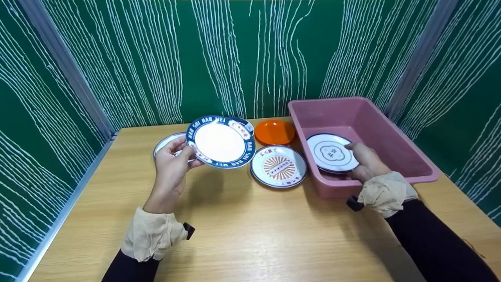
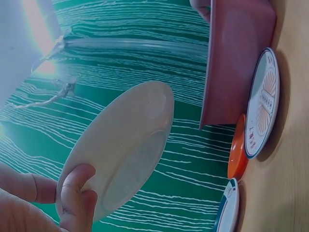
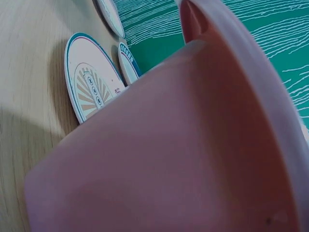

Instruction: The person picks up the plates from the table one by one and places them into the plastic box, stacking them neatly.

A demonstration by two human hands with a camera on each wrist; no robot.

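My left hand (image 1: 172, 168) pinches the left rim of a white plate (image 1: 224, 143) with a dark blue lettered border, raised over the table. Its pale underside faces the left wrist camera, the fingers (image 2: 77, 188) gripping the near edge. On the right, my right hand (image 1: 366, 160) reaches into the pink basin (image 1: 420, 178) and grips a white plate (image 1: 332, 152) with a dark rim and a central motif, the thumb over its edge. In the right wrist view the basin wall (image 3: 145, 159) hides that hand and its plate.
On the table (image 1: 242, 235) lie a sunburst-patterned plate (image 1: 278, 166), an orange plate (image 1: 274, 132) behind it, a blue-rimmed plate (image 1: 247, 126) partly covered by the raised one, and a white plate (image 1: 162, 145) at the left. Green panels (image 1: 250, 58) with white lines enclose the back and sides.
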